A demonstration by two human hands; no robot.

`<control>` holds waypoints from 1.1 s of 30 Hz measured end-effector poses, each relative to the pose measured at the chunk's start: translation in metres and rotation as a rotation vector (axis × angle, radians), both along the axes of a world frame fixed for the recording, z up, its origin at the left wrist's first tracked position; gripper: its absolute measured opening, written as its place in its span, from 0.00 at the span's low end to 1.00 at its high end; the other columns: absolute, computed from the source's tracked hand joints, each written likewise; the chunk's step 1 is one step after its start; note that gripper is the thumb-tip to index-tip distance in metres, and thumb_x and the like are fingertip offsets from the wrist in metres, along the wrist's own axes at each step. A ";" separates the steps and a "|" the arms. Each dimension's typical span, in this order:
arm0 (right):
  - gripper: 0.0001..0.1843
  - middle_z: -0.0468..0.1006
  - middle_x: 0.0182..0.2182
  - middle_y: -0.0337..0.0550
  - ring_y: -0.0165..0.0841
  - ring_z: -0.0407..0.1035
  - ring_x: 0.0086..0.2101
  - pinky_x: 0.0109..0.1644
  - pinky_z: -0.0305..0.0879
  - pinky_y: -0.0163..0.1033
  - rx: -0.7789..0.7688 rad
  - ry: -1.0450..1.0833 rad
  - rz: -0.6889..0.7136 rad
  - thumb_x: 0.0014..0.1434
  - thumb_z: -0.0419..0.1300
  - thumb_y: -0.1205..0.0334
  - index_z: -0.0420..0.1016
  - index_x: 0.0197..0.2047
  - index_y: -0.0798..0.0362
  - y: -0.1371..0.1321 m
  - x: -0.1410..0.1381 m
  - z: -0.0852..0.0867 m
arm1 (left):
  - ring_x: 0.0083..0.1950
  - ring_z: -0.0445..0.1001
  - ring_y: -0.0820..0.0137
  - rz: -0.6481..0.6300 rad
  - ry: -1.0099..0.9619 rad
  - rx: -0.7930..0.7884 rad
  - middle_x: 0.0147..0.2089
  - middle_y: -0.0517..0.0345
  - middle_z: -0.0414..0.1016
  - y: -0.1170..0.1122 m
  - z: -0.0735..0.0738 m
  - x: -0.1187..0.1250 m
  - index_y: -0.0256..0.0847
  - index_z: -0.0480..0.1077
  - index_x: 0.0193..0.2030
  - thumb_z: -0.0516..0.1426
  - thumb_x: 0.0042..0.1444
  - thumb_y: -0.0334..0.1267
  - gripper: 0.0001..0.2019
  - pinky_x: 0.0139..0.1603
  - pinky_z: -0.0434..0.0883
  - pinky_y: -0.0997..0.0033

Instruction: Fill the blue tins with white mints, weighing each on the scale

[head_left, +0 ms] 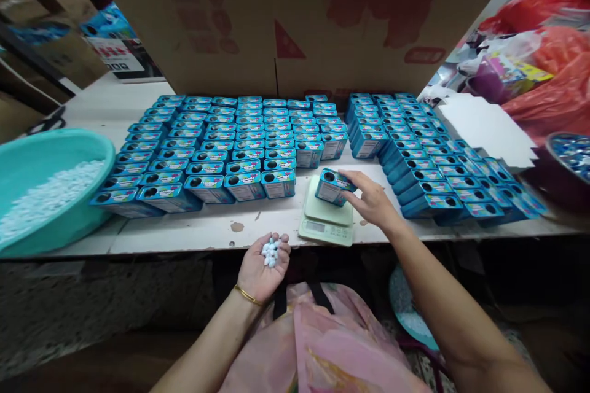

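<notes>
My left hand (259,275) is cupped palm up in front of the table edge, its fingers curled around a small heap of pale white-blue pellets (270,253). A small blue box (332,185) with a dark round hole in its top sits on a pale green digital kitchen scale (328,216). My right hand (372,199) grips this box at its right end, thumb in front and fingers behind. The scale's display is too faint to read. Rows of similar blue boxes (242,181) stand to the left, and more blue boxes (426,196) stand to the right.
A turquoise basin (108,163) of pale pellets stands at the table's left end. Behind the boxes rises a large cardboard carton (249,18). White card sheets (486,126), red plastic bags (548,80) and a dark bowl (560,175) of blue wrapped pieces lie at the right.
</notes>
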State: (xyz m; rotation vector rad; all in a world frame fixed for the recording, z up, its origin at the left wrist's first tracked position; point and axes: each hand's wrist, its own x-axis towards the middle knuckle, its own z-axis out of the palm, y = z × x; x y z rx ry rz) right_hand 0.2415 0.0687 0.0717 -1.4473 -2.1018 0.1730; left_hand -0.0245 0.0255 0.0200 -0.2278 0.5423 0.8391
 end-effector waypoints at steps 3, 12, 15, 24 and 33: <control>0.27 0.61 0.52 0.48 0.40 0.55 0.51 0.52 0.55 0.47 0.049 -0.036 -0.021 0.54 0.55 0.61 0.54 0.56 0.52 -0.014 -0.009 0.009 | 0.39 0.72 0.67 -0.004 0.121 -0.070 0.37 0.47 0.72 -0.002 -0.004 0.018 0.33 0.67 0.32 0.49 0.52 0.28 0.06 0.38 0.72 0.67; 0.18 0.68 0.44 0.52 0.40 0.60 0.44 0.44 0.62 0.47 -0.049 -0.192 0.215 0.56 0.49 0.68 0.62 0.51 0.57 -0.104 -0.105 -0.039 | 0.45 0.71 0.67 -0.212 0.008 -0.042 0.41 0.49 0.73 -0.023 -0.013 0.045 0.34 0.68 0.42 0.49 0.53 0.34 0.12 0.44 0.68 0.69; 0.16 0.69 0.42 0.54 0.40 0.61 0.44 0.44 0.63 0.46 -0.079 -0.202 0.212 0.56 0.48 0.71 0.63 0.48 0.59 -0.107 -0.105 -0.056 | 0.47 0.69 0.65 -0.240 0.024 -0.012 0.44 0.48 0.72 -0.026 -0.016 0.046 0.33 0.67 0.43 0.49 0.54 0.37 0.14 0.48 0.66 0.67; 0.10 0.68 0.40 0.47 0.34 0.62 0.40 0.40 0.66 0.39 -0.286 -0.149 0.206 0.56 0.49 0.71 0.64 0.42 0.55 -0.097 -0.092 -0.044 | 0.34 0.72 0.77 -0.161 -0.043 -0.083 0.32 0.55 0.73 -0.025 -0.014 0.046 0.31 0.68 0.37 0.49 0.53 0.29 0.08 0.37 0.68 0.81; 0.09 0.70 0.36 0.44 0.32 0.64 0.39 0.43 0.63 0.37 -0.148 0.049 0.231 0.57 0.50 0.68 0.66 0.41 0.53 -0.052 -0.070 -0.018 | 0.34 0.72 0.75 -0.069 -0.001 0.024 0.31 0.53 0.72 0.007 0.016 0.063 0.31 0.67 0.32 0.48 0.53 0.28 0.07 0.39 0.70 0.75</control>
